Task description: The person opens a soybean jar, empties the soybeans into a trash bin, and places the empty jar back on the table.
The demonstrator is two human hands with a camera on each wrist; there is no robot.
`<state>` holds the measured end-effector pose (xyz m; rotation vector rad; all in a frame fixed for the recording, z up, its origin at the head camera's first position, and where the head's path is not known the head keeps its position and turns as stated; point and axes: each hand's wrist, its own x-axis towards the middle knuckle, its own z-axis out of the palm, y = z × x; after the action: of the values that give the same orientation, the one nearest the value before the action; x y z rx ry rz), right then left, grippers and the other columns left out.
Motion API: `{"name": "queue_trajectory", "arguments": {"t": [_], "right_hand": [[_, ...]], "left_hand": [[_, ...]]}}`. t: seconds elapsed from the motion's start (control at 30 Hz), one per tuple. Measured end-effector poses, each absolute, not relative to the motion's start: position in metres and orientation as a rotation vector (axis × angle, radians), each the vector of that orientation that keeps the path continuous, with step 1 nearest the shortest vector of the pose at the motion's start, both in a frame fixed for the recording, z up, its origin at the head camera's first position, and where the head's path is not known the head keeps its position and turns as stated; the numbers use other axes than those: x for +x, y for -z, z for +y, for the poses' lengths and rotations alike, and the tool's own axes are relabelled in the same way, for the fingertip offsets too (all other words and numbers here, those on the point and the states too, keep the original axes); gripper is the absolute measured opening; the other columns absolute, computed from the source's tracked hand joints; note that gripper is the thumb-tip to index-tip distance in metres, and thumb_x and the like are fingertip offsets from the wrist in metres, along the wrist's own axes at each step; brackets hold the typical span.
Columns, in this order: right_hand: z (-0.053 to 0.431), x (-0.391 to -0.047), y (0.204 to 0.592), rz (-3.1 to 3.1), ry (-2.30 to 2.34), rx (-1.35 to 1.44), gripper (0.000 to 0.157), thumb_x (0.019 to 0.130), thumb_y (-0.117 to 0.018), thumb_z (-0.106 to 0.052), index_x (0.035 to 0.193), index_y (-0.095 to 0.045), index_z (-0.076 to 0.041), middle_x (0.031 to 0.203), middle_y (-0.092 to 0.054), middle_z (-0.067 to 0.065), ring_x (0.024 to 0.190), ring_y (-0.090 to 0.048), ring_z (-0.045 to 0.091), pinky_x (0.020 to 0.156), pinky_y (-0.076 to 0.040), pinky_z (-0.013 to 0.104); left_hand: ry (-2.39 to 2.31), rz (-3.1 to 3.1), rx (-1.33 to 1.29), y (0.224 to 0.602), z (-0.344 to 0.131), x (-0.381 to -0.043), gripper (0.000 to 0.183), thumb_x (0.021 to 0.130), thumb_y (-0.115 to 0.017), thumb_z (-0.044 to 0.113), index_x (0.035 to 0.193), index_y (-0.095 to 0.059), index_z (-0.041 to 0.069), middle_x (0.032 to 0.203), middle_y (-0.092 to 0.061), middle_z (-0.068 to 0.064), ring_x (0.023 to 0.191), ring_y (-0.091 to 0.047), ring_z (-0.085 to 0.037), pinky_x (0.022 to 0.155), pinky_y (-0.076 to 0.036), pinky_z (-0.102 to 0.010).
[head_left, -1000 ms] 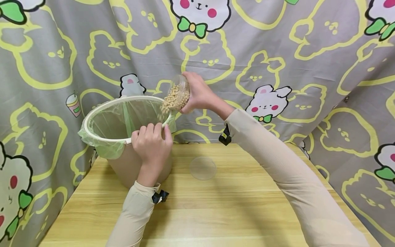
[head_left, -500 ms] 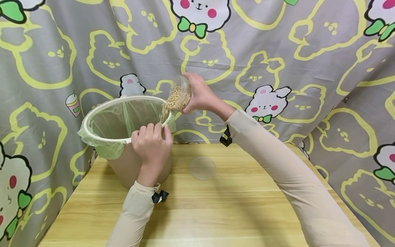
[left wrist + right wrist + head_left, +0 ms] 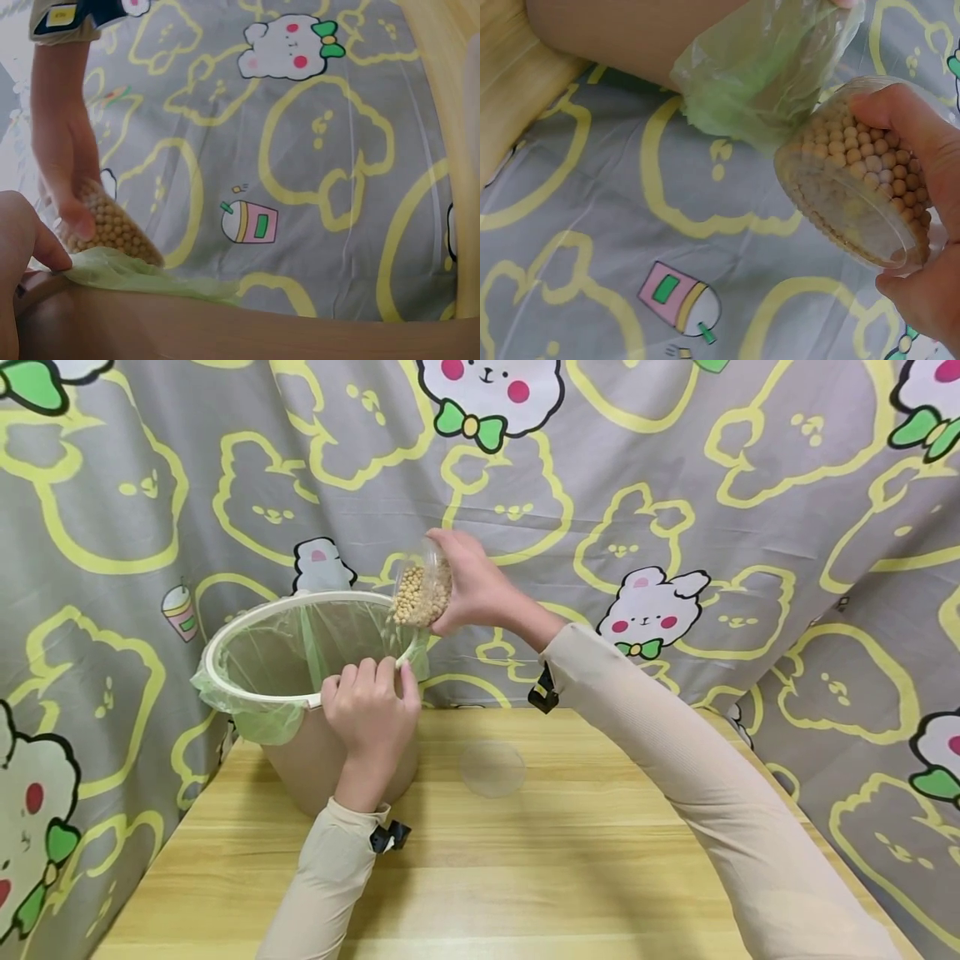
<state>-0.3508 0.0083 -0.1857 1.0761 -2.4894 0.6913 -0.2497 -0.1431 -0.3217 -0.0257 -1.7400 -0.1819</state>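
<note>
A brown trash bin (image 3: 303,772) stands at the left of the table, its pale rim ring (image 3: 247,602) clamping a thin green bag (image 3: 266,720). My left hand (image 3: 371,706) grips the near right of that rim, fingers over the edge and thumb at the outside. Above the right side of the rim, my right hand (image 3: 480,583) holds a clear plastic jar (image 3: 855,172), tilted with its mouth toward the bin. Round tan soybeans (image 3: 412,597) fill much of the jar, and some are falling from its mouth into the bin. The bin's bottom is hidden.
On the wooden table (image 3: 570,860) lies a clear round lid (image 3: 492,769), right of the bin. A grey curtain (image 3: 540,527) with cartoon prints hangs close behind the table and along both sides.
The jar in my right hand first drew slightly right, then swung back left over the rim as soybeans kept falling. My left hand has stayed on the rim.
</note>
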Motion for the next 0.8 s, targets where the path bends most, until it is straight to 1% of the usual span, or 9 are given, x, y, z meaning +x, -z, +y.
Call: {"name": "queue_trajectory", "arguments": {"t": [0.17,0.37,0.53,0.8], "right_hand": [[-0.001,-0.345,0.179,-2.492,-0.577,1.126,0.120,0.053,-0.096,-0.020,0.154,-0.032,-0.004,0.149,-0.042,0.017,0.141,-0.037,0.034,0.114,-0.040,0.042],[-0.007,-0.343,0.177,-2.477,-0.475,1.143,0.121,0.052,-0.095,-0.021,0.153,-0.032,-0.002,0.147,-0.043,0.018,0.140,-0.039,0.033,0.117,-0.037,0.040],[-0.008,-0.342,0.176,-2.469,-0.460,1.155,0.121,0.052,-0.095,-0.021,0.153,-0.032,-0.001,0.145,-0.045,0.017,0.137,-0.040,0.033,0.116,-0.038,0.039],[-0.010,-0.341,0.175,-2.484,-0.420,1.150,0.123,0.052,-0.096,-0.020,0.154,-0.030,-0.003,0.149,-0.043,0.015,0.140,-0.038,0.031,0.115,-0.040,0.037]], "left_hand": [[0.167,-1.751,-0.025,0.322,-0.143,-0.248,0.020,0.088,-0.068,0.021,0.080,-0.075,0.004,0.069,-0.067,-0.012,0.063,-0.059,-0.034,0.067,-0.044,-0.046],[0.169,-1.758,-0.025,0.322,-0.143,-0.248,0.023,0.090,-0.066,0.023,0.081,-0.075,0.004,0.070,-0.068,-0.012,0.064,-0.059,-0.034,0.069,-0.044,-0.047],[0.169,-1.749,-0.023,0.322,-0.143,-0.249,0.022,0.089,-0.066,0.023,0.080,-0.074,0.004,0.069,-0.067,-0.012,0.064,-0.059,-0.034,0.068,-0.044,-0.047],[0.171,-1.738,-0.020,0.322,-0.144,-0.249,0.022,0.089,-0.067,0.023,0.079,-0.074,0.004,0.070,-0.068,-0.012,0.063,-0.059,-0.034,0.068,-0.044,-0.047]]}}
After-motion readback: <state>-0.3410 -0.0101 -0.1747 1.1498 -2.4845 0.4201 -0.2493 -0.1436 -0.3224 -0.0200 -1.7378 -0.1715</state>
